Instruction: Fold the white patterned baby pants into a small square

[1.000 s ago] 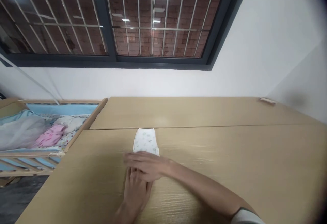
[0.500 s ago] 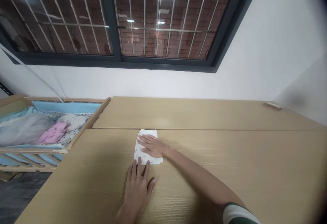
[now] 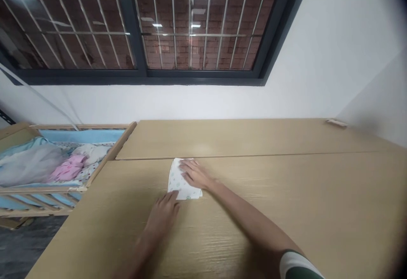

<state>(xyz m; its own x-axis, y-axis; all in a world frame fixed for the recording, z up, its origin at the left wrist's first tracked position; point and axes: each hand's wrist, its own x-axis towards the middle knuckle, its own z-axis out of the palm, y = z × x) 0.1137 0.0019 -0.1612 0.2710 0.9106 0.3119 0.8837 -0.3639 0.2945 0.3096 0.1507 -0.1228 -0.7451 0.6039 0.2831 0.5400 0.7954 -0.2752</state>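
Observation:
A small folded white cloth (image 3: pixel 181 185) with a faint print lies flat on the light wooden tabletop (image 3: pixel 270 211), just below the seam between two boards. My right hand (image 3: pixel 195 174) rests palm down over the cloth's upper right part, its fingers stretched out near the top edge. At the lower left corner, my left hand (image 3: pixel 163 212) has its fingers drawn together on the cloth's edge; the thumb is mostly hidden and the hand slightly blurred.
On the left stands a wooden crib (image 3: pixel 124 141) with blue lining, holding a pink cloth (image 3: pixel 68 168) and other bedding. A barred window (image 3: pixel 203 77) is set in the white wall behind. A small pale strip (image 3: pixel 336 123) lies at the table's far right.
My left hand has turned and drawn its spread fingers together at the cloth's lower left corner. My right hand has slid slightly up and right. The view has shifted a little.

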